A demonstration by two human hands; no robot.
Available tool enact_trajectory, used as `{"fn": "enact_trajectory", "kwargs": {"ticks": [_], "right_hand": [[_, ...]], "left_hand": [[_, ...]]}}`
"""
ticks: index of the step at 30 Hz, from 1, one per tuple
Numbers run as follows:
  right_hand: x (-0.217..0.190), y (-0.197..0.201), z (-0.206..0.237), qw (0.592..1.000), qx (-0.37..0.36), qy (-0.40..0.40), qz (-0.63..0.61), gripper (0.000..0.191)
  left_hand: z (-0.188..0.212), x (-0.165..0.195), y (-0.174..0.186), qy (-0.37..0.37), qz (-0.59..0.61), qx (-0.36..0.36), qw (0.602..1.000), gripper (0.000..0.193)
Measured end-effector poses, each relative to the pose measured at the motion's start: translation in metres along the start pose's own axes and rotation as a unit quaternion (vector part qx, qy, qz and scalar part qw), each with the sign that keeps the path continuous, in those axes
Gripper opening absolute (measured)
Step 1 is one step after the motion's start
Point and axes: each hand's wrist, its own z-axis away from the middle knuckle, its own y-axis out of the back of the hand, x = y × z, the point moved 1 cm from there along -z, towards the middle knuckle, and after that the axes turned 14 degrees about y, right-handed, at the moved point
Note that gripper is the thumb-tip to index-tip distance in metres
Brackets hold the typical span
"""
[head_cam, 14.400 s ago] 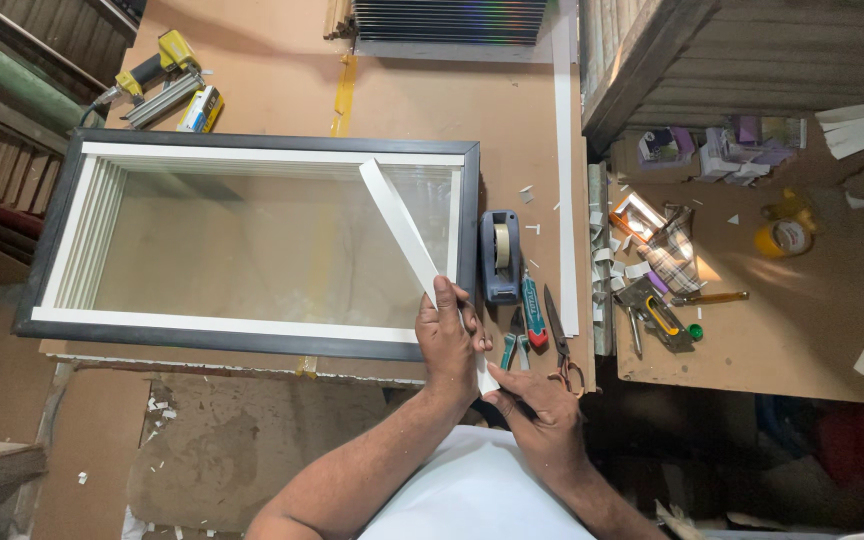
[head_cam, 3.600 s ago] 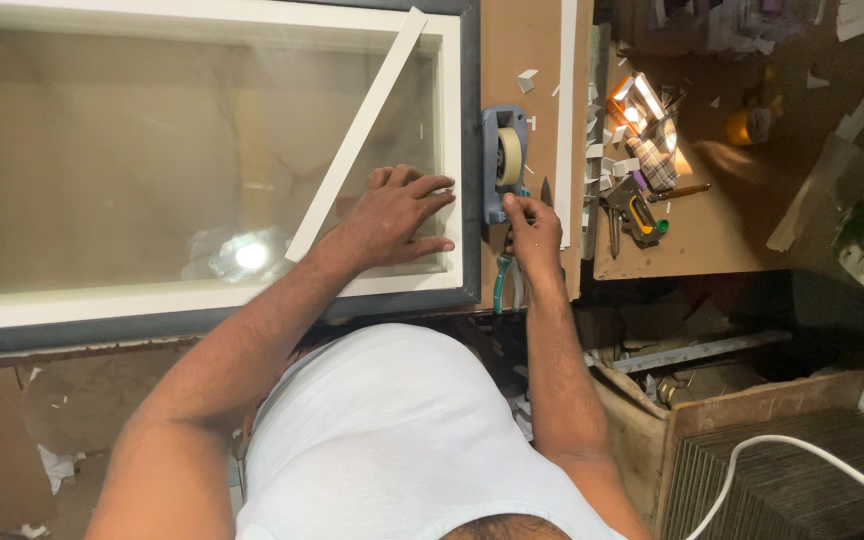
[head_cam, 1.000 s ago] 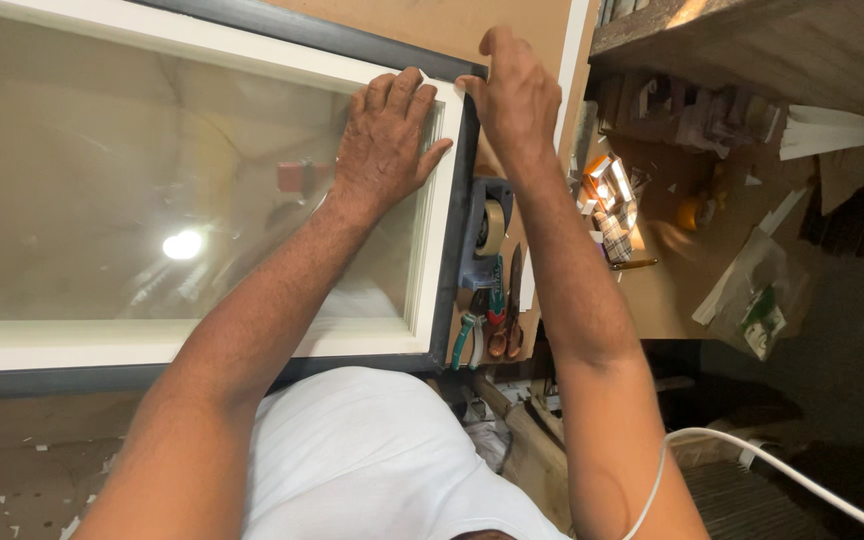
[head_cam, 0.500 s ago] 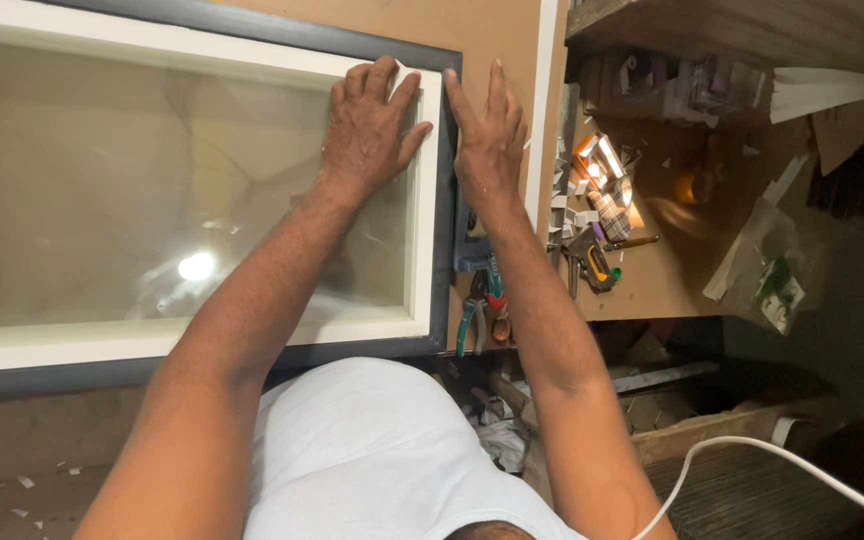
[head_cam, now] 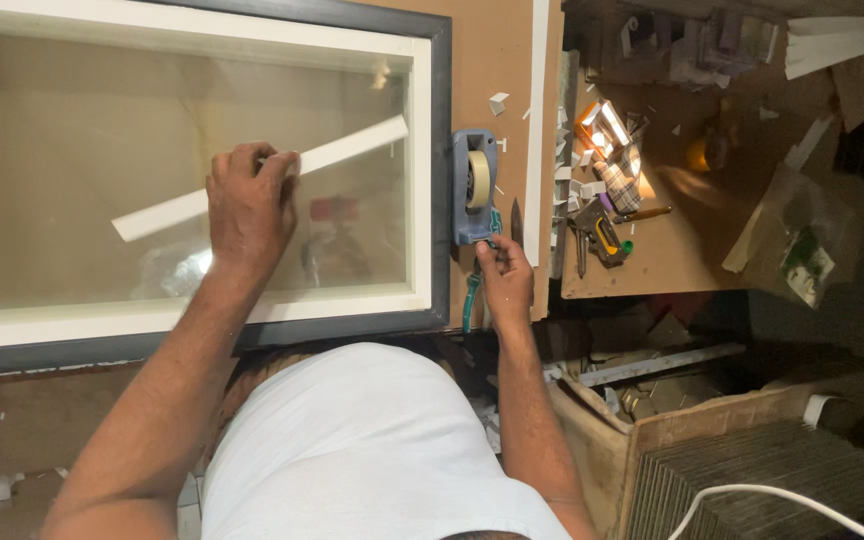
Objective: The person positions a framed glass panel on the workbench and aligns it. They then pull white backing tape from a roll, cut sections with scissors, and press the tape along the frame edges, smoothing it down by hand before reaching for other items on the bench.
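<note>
Glass inside a black picture frame (head_cam: 440, 190) with a cream inner border is spread across the brown worktop (head_cam: 487, 60). A long white strip (head_cam: 167, 208) is laid slantwise on the glass and is pinned there by the left hand (head_cam: 245, 205), whose fingers are curled over the strip near its middle. The right hand (head_cam: 502, 275) is placed at the near end of a blue tape dispenser (head_cam: 474, 185) just beside the frame's right edge, fingertips pinched at its lower end; what is pinched cannot be told. Green-handled pliers (head_cam: 472, 290) are seen beside that hand. Small tools are scattered on a side bench (head_cam: 672, 250) to the right
</note>
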Motion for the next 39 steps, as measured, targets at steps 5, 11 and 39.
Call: {"fn": "enact_trajectory", "kwargs": {"ticks": [5,11,39], "right_hand": [[-0.010,-0.007,-0.015,0.999,-0.001,-0.053,-0.001,0.039],[-0.016,-0.013,-0.028,0.999,-0.031,0.001,0.010,0.032],[-0.022,-0.029,0.081,0.836,0.054,0.446,0.316,0.014]], "left_hand": [[0.005,-0.003,0.014,-0.008,-0.054,-0.017,0.998,0.037],[0.008,-0.021,0.007,-0.002,-0.069,-0.011,0.998,0.035],[0.238,-0.048,0.279,0.225,0.193,0.146,0.944,0.030]]}}
